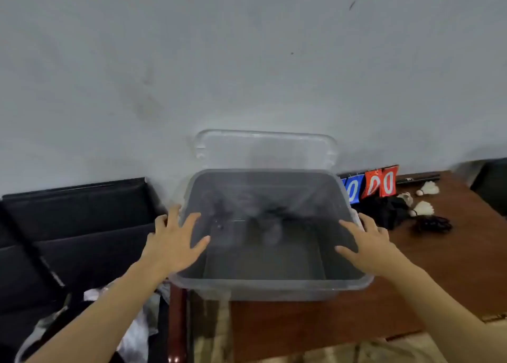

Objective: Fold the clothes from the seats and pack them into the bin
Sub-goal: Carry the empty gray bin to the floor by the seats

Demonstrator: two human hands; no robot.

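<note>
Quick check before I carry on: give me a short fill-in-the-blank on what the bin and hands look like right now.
1. The clear bin stands on a wooden ____.
2. Its lid leans against the ____ behind it.
3. The left hand and right hand both have their fingers ____.
4. The scoreboard flip cards are blue and ____.

Missing words: table; wall; spread; red
</note>
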